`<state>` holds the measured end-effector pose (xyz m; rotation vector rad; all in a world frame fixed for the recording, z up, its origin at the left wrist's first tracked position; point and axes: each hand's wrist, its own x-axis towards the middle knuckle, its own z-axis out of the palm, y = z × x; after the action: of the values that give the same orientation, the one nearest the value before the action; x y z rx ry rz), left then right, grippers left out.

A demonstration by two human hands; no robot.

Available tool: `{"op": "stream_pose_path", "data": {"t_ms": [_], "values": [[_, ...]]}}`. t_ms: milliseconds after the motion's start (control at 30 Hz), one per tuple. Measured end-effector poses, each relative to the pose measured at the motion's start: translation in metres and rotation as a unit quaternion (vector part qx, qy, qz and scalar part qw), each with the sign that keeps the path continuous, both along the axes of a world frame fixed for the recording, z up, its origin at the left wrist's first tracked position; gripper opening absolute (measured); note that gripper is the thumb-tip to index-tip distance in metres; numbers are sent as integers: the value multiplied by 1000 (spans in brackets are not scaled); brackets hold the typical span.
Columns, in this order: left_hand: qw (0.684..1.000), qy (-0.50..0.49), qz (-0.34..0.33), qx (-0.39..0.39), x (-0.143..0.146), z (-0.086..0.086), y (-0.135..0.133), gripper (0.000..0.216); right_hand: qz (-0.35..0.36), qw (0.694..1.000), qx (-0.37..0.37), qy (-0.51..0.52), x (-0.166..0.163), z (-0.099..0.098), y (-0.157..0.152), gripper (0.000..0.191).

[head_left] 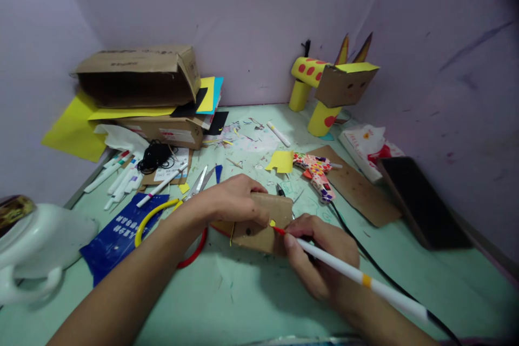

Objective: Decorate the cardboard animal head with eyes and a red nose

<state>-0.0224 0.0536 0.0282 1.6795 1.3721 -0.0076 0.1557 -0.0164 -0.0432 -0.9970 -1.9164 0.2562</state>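
In the middle of the table, my left hand (239,200) steadies a small cardboard box (259,244), thumb and fingers closed over its upper side. A dark round dot and a small yellow patch (272,223) mark the face of the box. My right hand (324,248) grips a long white marker (344,266) with a red tip and an orange band. The marker's tip meets the box beside the yellow patch. Scissors (198,183) with yellow and red handles lie open, partly hidden under my left forearm.
A floral glue gun (318,173) with a black cable lies right of the box, near a cardboard strip (365,194) and a phone (425,203). A yellow paper animal (344,86) stands behind. Markers (124,181), a white mug (44,232) and cartons (138,75) are left.
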Motion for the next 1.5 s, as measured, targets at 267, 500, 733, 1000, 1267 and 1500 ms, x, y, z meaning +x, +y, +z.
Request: {"op": "stream_pose_path", "data": {"t_ms": [267,500,733,1000,1267,1500], "values": [[1000,-4,9,-12,1,-1,-1,52,0,1000,-22,0,4,5,-2,11],[1000,-12,8,-8,0,-1,-2,48,6,999,-42,4,6,1,-2,9],[1000,-2,6,-1,0,0,-2,50,8,998,-59,7,7,1,0,9],[1000,3,-4,8,-2,-3,-2,50,1,997,-61,36,4,4,-1,10],[995,-23,-34,92,-7,-2,-2,91,-84,939,-122,311,2,-3,3,14],[965,-118,89,218,-23,14,-9,85,-121,944,-113,284,19,6,20,13]]}}
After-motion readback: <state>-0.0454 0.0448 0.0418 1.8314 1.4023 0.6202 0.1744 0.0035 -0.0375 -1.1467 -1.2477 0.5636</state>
